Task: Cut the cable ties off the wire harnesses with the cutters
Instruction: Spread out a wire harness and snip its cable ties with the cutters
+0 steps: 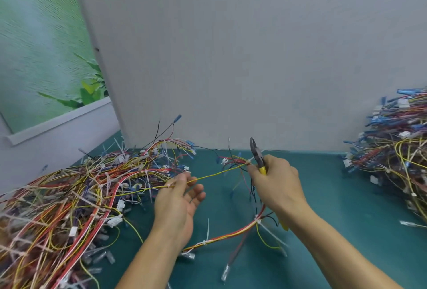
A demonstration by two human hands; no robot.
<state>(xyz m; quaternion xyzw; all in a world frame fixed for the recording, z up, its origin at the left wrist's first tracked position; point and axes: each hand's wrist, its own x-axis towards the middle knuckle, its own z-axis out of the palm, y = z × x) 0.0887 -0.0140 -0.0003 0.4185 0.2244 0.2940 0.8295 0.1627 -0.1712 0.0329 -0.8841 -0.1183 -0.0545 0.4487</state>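
My right hand (275,182) grips the yellow-handled cutters (258,155), jaws pointing up, and also holds one wire harness (233,234) by a tied bunch near a white cable tie (248,162). A yellow wire (217,174) runs from that bunch to my left hand (179,201), which pinches it between thumb and fingertips, palm turned up. The harness hangs down to the green mat, where more white ties (204,242) bind its red, yellow and white wires.
A large tangled pile of harnesses (69,198) covers the left of the green mat (335,207). A second pile (397,147) is stacked at the right edge. A grey partition wall (231,57) stands close behind. Cut tie pieces (225,273) lie on the mat.
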